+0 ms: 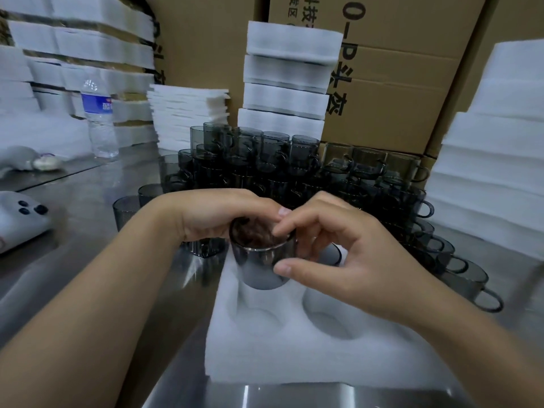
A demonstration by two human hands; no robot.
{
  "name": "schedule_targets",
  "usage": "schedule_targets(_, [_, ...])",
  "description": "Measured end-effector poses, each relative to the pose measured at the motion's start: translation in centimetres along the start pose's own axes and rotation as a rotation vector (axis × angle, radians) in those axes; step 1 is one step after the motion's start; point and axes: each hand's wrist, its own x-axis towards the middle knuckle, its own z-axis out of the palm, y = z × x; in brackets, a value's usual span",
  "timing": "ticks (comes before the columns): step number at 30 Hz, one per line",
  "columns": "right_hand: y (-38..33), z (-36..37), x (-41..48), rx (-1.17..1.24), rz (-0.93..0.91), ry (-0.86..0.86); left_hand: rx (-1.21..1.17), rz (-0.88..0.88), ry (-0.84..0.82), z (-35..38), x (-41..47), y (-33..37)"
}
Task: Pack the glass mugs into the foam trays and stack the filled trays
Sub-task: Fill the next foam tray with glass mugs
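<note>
Head view: what do our hands hold?

— Together, one smoky glass mug [262, 267]: our left hand [212, 214] curls behind it, our right hand [347, 254] pinches rim and side.

— Where is it?

— Between our hands, over the foam tray [294, 357] on the worktop [73, 187]; stacked mugs [265, 160] stand beyond.

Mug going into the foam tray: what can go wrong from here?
The left hand and right hand pinch the mug only at rim and wall; it may slip or seat askew in the foam tray.
The stacked mugs stand just behind the knuckles; a bump may topple them.
</note>
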Motion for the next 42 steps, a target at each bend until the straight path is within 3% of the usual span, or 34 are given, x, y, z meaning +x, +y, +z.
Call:
schedule_targets(11, [-0.1, 0.9, -0.2, -0.047, -0.019, -0.136, 0.141, -0.054, 0.121, 0.1, 0.4, -0.1])
schedule_targets(16, [-0.3, 1.2, -0.4, -0.087, -0.006, -0.113, 0.163, -0.054, 0.113, 0.3, 0.7, -0.2])
schedule_targets(30, [-0.5, 0.4, -0.4, -0.015, 0.062, -0.301, 0.236, -0.030, 0.128, 0.6, 0.6, 0.0])
schedule_targets(39, [-0.1, 0.2, 0.0, 0.102, 0.091, 0.002, 0.112, -0.054, 0.230, 0.5, 0.8, -0.2])
schedule_targets(42, [-0.1, 0.3, -0.2, 0.102, 0.063, -0.043, 0.077, -0.056, 0.232, 0.3, 0.8, -0.3])
